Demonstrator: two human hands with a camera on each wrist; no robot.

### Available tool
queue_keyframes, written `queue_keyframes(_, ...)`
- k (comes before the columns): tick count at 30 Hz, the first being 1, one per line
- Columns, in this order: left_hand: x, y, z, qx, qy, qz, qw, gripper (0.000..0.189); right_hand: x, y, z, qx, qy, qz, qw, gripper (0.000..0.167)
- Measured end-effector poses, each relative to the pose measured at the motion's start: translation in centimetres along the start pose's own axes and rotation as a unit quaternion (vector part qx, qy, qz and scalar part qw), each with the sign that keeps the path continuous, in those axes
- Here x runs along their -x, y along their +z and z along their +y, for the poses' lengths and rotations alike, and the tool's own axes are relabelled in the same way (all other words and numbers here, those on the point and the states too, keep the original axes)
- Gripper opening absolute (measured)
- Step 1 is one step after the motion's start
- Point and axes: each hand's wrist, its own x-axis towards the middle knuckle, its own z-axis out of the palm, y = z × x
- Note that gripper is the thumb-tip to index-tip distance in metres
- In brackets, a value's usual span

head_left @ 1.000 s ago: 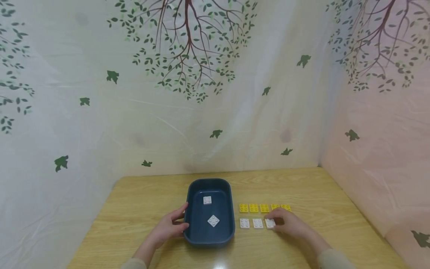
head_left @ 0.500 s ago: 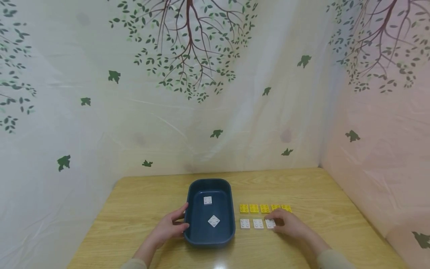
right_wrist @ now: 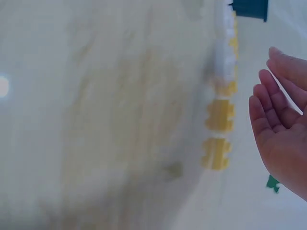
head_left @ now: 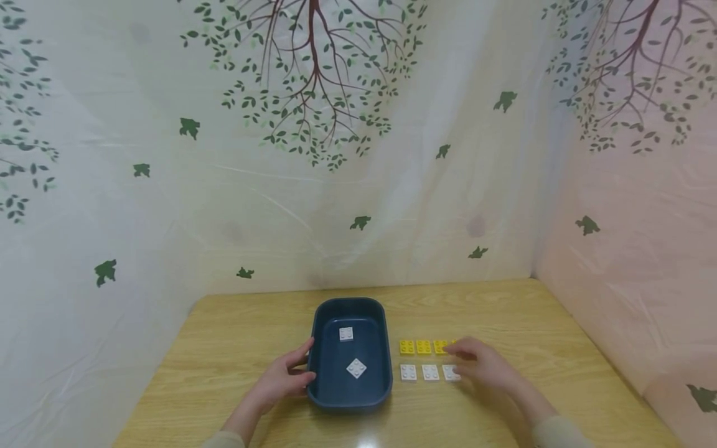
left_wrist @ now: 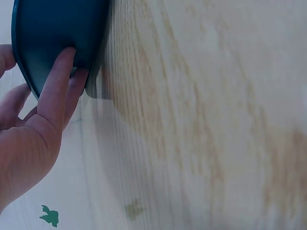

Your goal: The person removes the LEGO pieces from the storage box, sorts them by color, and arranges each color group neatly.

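Observation:
A dark blue tray (head_left: 322, 396) stands on the wooden table with two white toy bricks inside, one far (head_left: 346, 334) and one near and turned cornerwise (head_left: 356, 368). My left hand (head_left: 280, 376) touches the tray's left outer wall, its fingers fairly straight in the left wrist view. To the right of the tray lie a row of yellow bricks (head_left: 423, 347) and, nearer me, a row of three white bricks (head_left: 430, 373). Over the right ends of both rows hovers my right hand (head_left: 486, 367), hiding some yellow bricks. Nothing shows between its loosely bent fingers (right_wrist: 271, 91).
The wooden table (head_left: 246, 330) reaches back to a pale curtain (head_left: 392, 186) printed with branches and green birds. Another curtain side (head_left: 627, 280) borders the table on the right. The tray's wall (left_wrist: 62, 28) rises beside my left fingers.
My right hand has lifted off the rightmost white brick and shifted slightly away from me, over the yellow row. That brick stays on the table. My left hand and the tray have not moved.

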Motion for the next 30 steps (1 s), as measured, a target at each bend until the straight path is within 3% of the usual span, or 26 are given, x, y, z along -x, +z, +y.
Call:
queue_keyframes(5,0.1,-0.1,0.0,0.003,0.008,0.000,1.0000,0.073,-0.8,0.1,-1.8,-0.004,-0.029,-0.021,0.9993,0.034)
queue_keyframes(14,0.1,-0.1,-0.1,0.001,0.003,0.000,1.0000,0.073,-3.0,2.4,-5.6,-0.039,-0.129,-0.046,0.9898,0.037)
queue_keyframes(23,0.3,-0.1,0.1,0.002,0.005,0.002,1.0000,0.074,-5.6,4.9,-8.6,-0.049,-0.119,-0.087,0.9878,0.038)
queue_keyframes(30,0.3,-0.1,0.2,-0.008,0.005,0.001,1.0000,0.073,-7.7,6.2,-10.1,-0.027,-0.180,-0.130,0.9747,0.041)
